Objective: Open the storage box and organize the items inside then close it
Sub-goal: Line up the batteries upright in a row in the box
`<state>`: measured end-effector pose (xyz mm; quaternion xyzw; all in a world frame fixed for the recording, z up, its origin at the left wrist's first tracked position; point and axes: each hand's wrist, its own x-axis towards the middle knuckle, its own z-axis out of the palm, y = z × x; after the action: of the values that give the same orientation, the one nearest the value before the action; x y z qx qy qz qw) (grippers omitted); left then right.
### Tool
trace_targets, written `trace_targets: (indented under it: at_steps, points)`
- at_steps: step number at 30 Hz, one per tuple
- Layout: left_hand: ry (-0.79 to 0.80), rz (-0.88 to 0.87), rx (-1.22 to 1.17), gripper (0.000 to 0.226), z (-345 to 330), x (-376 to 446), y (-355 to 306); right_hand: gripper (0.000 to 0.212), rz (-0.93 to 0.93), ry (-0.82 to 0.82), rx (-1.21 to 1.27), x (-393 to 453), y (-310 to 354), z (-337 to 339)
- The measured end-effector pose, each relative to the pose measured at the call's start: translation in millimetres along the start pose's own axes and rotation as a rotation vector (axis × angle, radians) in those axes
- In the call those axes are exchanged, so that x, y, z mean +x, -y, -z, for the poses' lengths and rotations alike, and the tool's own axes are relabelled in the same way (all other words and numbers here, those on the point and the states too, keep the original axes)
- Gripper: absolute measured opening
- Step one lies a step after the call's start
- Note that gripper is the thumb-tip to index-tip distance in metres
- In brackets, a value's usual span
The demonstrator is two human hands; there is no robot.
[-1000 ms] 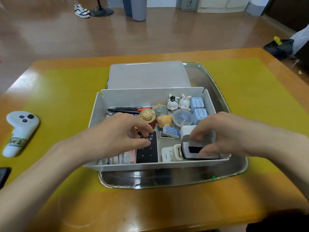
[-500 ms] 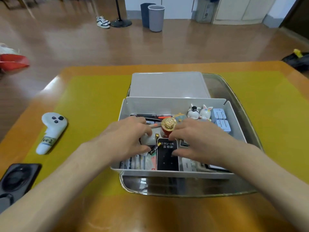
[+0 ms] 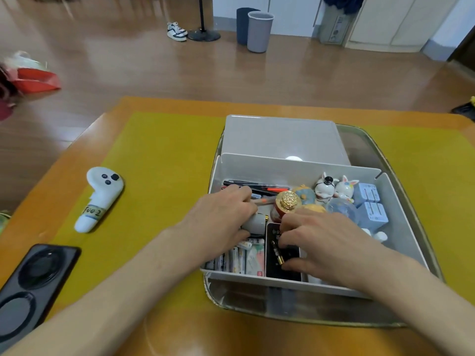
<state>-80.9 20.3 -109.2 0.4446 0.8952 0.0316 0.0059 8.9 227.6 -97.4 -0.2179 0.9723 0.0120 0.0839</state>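
Observation:
The open white storage box [image 3: 295, 164] stands on a metal tray [image 3: 380, 147], and its lid [image 3: 280, 136] lies flat behind it. Inside are pens [image 3: 267, 187], a gold-capped red jar [image 3: 286, 201], small figurines [image 3: 334, 187], blue packets [image 3: 371, 205], white batteries [image 3: 235, 260] and a black flat device [image 3: 272, 268]. My left hand [image 3: 221, 217] is in the box's left half, with curled fingers around a white cylinder [image 3: 255, 223]. My right hand [image 3: 326, 245] lies over the black device, its curled fingertip and thumb pinching a small black-and-gold battery [image 3: 277, 253].
A white controller [image 3: 99, 197] lies on the yellow mat [image 3: 159, 160] left of the box. A black case [image 3: 28, 283] sits at the table's near left edge. Beyond the table are wooden floor, bins [image 3: 258, 30] and a shoe [image 3: 176, 30].
My right hand has moved left from the box's right side onto the black device. The small battery now lies under its fingers. The view has shifted, so the box appears further right.

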Motion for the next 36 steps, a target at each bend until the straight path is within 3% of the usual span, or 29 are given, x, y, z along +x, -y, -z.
trace_targets:
  at_steps: [6, 10, 13, 22, 31, 36]
  points:
    - [-0.072, -0.048, 0.022, 0.053, -7, 3, 2, 0.032, -0.072, -0.041, 0.018, 5, 3, 6]
    - [-0.031, -0.045, 0.090, 0.059, 2, 0, 10, 0.030, -0.162, -0.227, 0.067, 17, 8, 11]
    - [0.041, -0.015, 0.217, 0.064, 16, -8, 23, 0.036, -0.143, -0.182, 0.106, 31, 20, 7]
    - [0.176, 0.025, 0.177, 0.042, 28, -9, 25, 0.031, -0.225, -0.182, 0.048, 39, 32, 0]
    - [0.086, 0.041, -0.057, 0.035, 37, -7, 12, 0.023, -0.336, -0.578, 0.667, 8, -12, 38]
    - [0.272, -0.048, -0.004, 0.035, 25, -5, -3, 0.050, -0.385, -0.720, 1.177, -21, -41, 49]
